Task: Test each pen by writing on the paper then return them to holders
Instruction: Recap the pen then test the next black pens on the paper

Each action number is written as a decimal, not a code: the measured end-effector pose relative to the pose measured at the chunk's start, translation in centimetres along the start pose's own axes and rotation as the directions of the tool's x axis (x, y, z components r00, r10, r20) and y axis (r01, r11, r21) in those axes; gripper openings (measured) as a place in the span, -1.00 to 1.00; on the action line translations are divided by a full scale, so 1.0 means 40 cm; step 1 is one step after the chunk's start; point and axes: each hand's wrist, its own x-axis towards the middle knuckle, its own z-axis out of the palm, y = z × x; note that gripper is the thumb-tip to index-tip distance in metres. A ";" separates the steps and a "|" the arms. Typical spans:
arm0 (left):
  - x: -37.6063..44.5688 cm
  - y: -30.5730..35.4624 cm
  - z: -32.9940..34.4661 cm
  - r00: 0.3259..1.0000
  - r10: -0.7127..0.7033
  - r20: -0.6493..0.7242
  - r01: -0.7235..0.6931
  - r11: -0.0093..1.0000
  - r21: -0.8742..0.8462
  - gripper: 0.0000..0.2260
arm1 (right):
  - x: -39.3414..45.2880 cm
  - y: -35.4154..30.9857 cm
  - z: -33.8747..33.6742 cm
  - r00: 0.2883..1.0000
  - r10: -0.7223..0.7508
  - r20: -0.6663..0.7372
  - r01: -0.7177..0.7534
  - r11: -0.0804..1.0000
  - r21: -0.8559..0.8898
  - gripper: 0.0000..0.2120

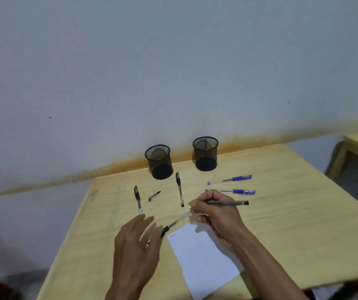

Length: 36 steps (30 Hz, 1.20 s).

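i note wooden table (282, 224) against grey wall (130, 72); right hand (215, 211) pinching black pen (228, 203) above paper (202, 256); left hand (137, 241) spread wide, empty.

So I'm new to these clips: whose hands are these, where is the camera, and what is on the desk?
There is no machine here. A person wears a wide-angle camera on the head, looking down at their own bare hands. The right hand holds a black pen above the wooden desk. The left hand is open and holds nothing. Near it lies a clear pen, beside a white paper. Further back lie two black pens, a loose cap and two blue pens. Two black mesh holders stand by the wall.
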 end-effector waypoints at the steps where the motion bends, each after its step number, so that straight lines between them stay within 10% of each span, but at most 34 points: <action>1: 0.034 0.013 0.001 1.000 0.007 -0.018 -0.006 0.999 0.044 -0.76 | 0.000 -0.007 -0.001 1.000 -0.027 -0.003 0.027 0.999 -0.030 -0.87; 8: 0.250 0.020 0.071 0.993 0.019 0.115 -0.072 0.876 0.477 -0.75 | 0.007 -0.011 -0.003 0.995 -0.094 -0.032 0.090 0.991 -0.094 -0.82; 15: 0.288 -0.004 0.100 0.977 -0.024 0.210 -0.099 0.826 0.555 -0.80 | 0.004 0.000 -0.033 0.989 -0.112 -0.093 0.103 0.990 -0.099 -0.87; 22: 0.186 0.061 0.027 0.995 -0.086 0.054 0.087 0.996 0.000 -0.83 | -0.007 -0.003 -0.044 0.979 -0.120 -0.166 0.102 0.989 -0.111 -0.88; 36: -0.044 0.137 -0.061 0.992 -0.077 0.100 0.121 0.797 -0.591 -0.85 | -0.123 -0.053 0.016 0.929 -0.344 0.136 0.370 0.869 -0.330 -0.88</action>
